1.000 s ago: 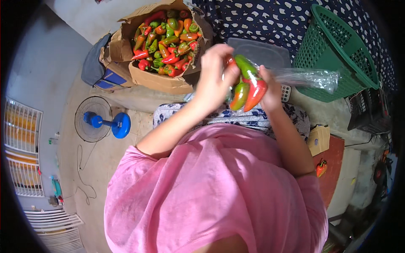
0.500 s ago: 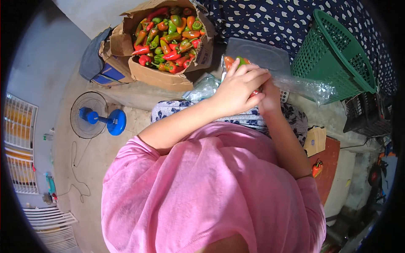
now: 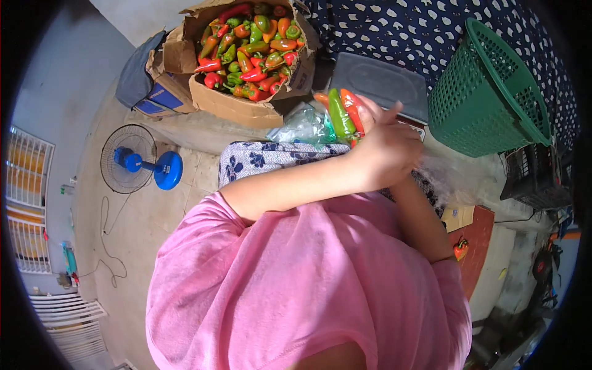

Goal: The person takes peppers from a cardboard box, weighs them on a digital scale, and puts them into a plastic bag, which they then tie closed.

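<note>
A person in a pink shirt (image 3: 308, 290) is seen from above, both forearms reaching forward and meeting over their lap. The landmark is a torn cardboard box (image 3: 237, 102) heaped with red, orange and green peppers, standing on the floor ahead of the person.

Just right of the box, and nearer the person, the left hand (image 3: 385, 154) lies across the top with its fingers curled closed, seeming to press a small bunch of peppers (image 3: 342, 114) against the hand beneath. About 3 peppers show, 1 green and 2 orange-red, their tips sticking out toward the box. The right hand (image 3: 373, 111) is mostly hidden under the left; only a few fingertips show beside the peppers, so how far it is closed cannot be told. Holding the peppers between both hands probably keeps them bundled side by side.

Directly below the bunch, between the box and the person's knees, a crumpled clear plastic bag (image 3: 305, 126) rests on a blue and white flowered cloth (image 3: 271, 157) over the lap, close enough to take whatever the hands carry.

Right of the box lies a flat grey plastic lid (image 3: 379, 83), and farther right a green mesh basket (image 3: 487, 92) is tipped on its side. Left of the box, on the floor, stands a small blue fan (image 3: 139, 163).
</note>
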### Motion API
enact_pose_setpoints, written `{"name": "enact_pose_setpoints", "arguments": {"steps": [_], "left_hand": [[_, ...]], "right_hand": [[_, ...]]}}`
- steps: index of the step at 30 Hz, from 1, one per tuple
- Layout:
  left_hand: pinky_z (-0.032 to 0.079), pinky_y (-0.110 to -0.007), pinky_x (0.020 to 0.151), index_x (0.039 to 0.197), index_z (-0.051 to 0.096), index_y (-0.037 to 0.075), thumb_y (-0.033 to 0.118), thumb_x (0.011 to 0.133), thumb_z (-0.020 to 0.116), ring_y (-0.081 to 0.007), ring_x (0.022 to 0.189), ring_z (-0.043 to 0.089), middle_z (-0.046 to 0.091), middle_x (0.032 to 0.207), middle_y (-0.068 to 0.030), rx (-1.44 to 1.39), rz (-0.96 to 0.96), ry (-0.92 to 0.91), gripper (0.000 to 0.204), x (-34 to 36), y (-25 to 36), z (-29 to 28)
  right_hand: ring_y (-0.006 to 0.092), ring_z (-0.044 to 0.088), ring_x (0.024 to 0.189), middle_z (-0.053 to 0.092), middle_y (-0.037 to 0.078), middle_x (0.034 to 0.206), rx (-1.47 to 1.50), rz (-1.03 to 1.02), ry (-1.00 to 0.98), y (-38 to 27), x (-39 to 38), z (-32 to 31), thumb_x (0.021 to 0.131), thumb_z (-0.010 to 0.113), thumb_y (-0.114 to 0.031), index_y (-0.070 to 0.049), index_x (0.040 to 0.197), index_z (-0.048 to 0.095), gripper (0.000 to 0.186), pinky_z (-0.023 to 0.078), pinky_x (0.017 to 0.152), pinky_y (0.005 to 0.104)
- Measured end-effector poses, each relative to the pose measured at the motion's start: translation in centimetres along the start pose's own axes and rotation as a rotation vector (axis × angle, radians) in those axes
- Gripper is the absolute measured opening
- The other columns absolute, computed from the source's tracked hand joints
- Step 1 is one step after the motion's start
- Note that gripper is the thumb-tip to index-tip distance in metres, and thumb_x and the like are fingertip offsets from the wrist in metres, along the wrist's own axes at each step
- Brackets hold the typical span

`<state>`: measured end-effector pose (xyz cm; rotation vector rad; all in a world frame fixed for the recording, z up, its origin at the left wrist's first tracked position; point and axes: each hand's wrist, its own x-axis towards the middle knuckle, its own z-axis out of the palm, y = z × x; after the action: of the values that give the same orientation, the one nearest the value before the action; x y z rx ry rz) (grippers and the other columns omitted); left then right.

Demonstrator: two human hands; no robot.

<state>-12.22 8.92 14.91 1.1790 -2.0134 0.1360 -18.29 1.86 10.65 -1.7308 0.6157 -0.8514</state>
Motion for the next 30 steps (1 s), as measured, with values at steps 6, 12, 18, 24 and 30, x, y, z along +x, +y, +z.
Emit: {"name": "enact_pose_setpoints", "arguments": {"steps": [6,12,18,24,30], "left_hand": [[0.022,-0.057,0.112,0.104,0.061,0.003,0.012,0.070,0.058,-0.0316,0.111,0.055,0.059,0.109,-0.0121,-0.332,0.069,-0.218,0.035,0.3,3.0,-0.4],[0.026,-0.052,0.106,0.114,0.059,0.004,0.025,0.063,0.075,-0.0285,0.113,0.052,0.058,0.112,-0.0104,-0.103,0.076,0.038,0.057,0.2,1.8,-5.9],[0.034,-0.037,0.106,0.139,0.033,-0.001,0.031,0.076,0.079,-0.0285,0.122,0.046,0.049,0.127,-0.0156,-0.572,-0.606,0.338,0.084,-3.2,-4.6,-4.5],[0.031,-0.034,0.108,0.134,0.041,0.000,0.023,0.078,0.077,-0.0222,0.126,0.043,0.051,0.127,-0.0100,-0.652,-0.575,0.066,0.070,-3.1,-3.7,-5.4],[0.015,-0.060,0.109,0.104,0.064,0.024,0.013,0.064,0.074,-0.0271,0.124,0.043,0.053,0.118,0.0019,0.253,-0.011,-0.023,0.043,-4.8,-4.7,-5.9]], "right_hand": [[0.0180,0.061,0.105,0.061,0.009,0.121,0.313,0.015,0.001,0.4,0.0,-0.2,0.100,0.041,-0.035,-0.004,0.131,0.051,0.045,0.047,0.092,0.0329],[0.0176,0.061,0.105,0.062,0.009,0.119,0.560,-0.009,-0.016,-0.4,0.9,-2.2,0.100,0.042,-0.039,-0.001,0.130,0.053,0.049,0.047,0.093,0.0331],[0.0185,0.061,0.105,0.063,0.009,0.117,0.826,0.215,0.147,-3.1,0.3,-2.2,0.099,0.046,-0.037,0.000,0.125,0.057,0.047,0.047,0.094,0.0338],[0.0181,0.058,0.109,0.060,0.009,0.119,0.845,0.193,0.086,0.1,0.2,-1.2,0.098,0.049,-0.036,0.000,0.131,0.051,0.048,0.045,0.096,0.0328],[0.0165,0.059,0.105,0.060,0.008,0.116,1.043,0.364,-0.027,-0.8,-0.3,-1.0,0.100,0.046,-0.026,-0.001,0.130,0.048,0.039,0.048,0.092,0.0315]]}}
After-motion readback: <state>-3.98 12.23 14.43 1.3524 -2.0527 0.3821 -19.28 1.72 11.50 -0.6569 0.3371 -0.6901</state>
